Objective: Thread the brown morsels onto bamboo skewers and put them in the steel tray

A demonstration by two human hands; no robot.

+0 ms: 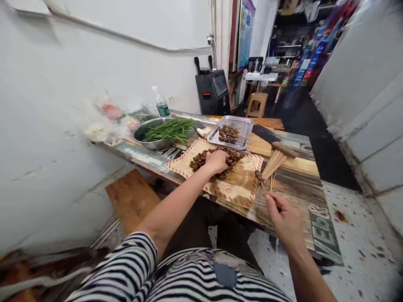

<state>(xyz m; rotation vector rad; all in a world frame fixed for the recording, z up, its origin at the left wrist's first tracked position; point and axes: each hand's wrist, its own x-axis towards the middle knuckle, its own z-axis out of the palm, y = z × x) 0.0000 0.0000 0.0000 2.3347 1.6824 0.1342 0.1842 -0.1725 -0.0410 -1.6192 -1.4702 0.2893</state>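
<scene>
Striped shirt (pixel 201 281), right hand (pixel 285 216) pinching a skewer (pixel 263 188) in narrowed fingers (pixel 278 198), left hand (pixel 218 160) in brown pieces (pixel 198 161) (whether gripping, cannot tell), all piled on patterned paper (pixel 242 180) across the tabletop (pixel 296 184).

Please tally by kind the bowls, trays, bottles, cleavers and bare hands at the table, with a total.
Metal bowl: 1
Clear-looking tray: 1
Bottle: 1
Cleaver: 1
Bare hands: 2 (left hand on the brown pieces, right hand pinching a skewer)
Total: 6
</scene>
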